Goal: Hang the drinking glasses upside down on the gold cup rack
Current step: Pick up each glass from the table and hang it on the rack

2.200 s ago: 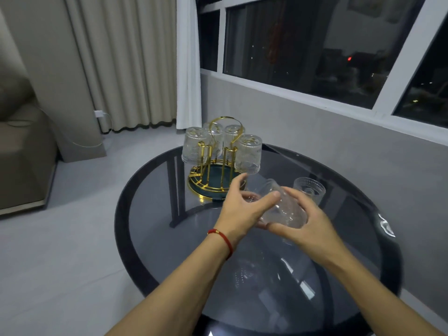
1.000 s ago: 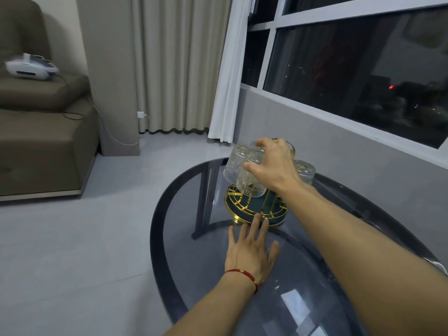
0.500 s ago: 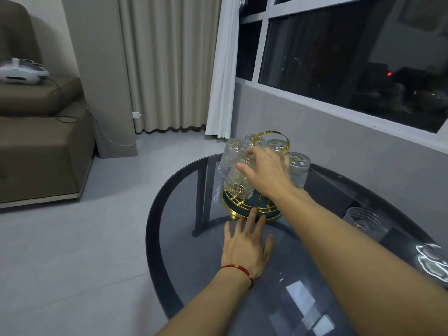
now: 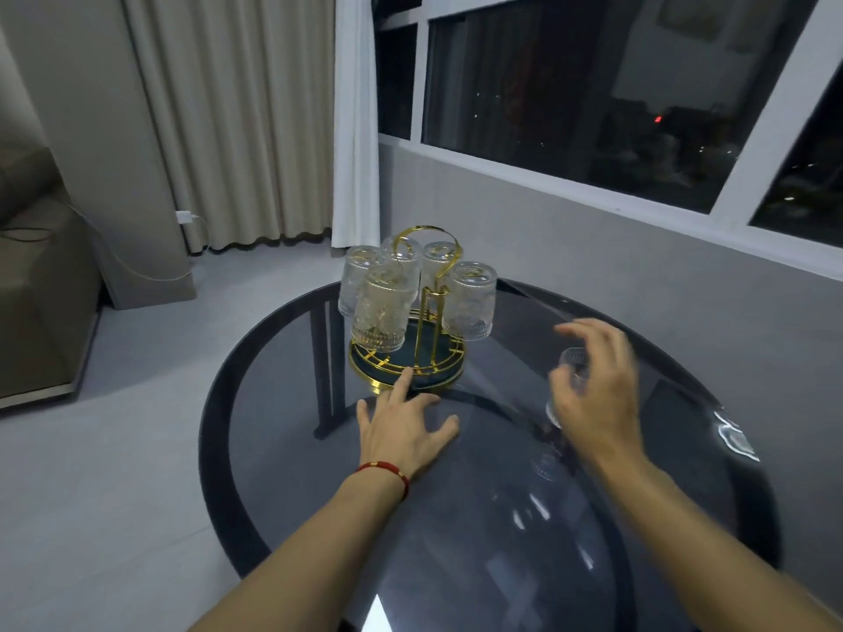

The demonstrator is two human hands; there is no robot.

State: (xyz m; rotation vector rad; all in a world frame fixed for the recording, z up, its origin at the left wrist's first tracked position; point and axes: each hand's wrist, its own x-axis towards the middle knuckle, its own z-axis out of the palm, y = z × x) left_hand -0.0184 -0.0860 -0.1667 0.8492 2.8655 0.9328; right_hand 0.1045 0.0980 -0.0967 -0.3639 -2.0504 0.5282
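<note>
The gold cup rack point(image 4: 435, 312) with a dark green round base stands at the far side of the round glass table point(image 4: 283, 339). Several clear patterned glasses hang upside down on it; the nearest glass point(image 4: 381, 312) is at its front left. One more glass point(image 4: 571, 371) stands upright on the table to the right. My right hand point(image 4: 597, 394) hovers over it, fingers spread and blurred, partly hiding it. My left hand point(image 4: 403, 426) rests flat on the table, its index finger touching the rack's base.
A grey wall under a dark window runs close behind the table on the right. Curtains hang at the back, with a charger cable on the floor. A brown sofa point(image 4: 41, 285) stands at the left. The floor is light grey.
My right hand has let go of the glass it placed on the rack and swung right to the upright glass. My left hand stays flat by the base.
</note>
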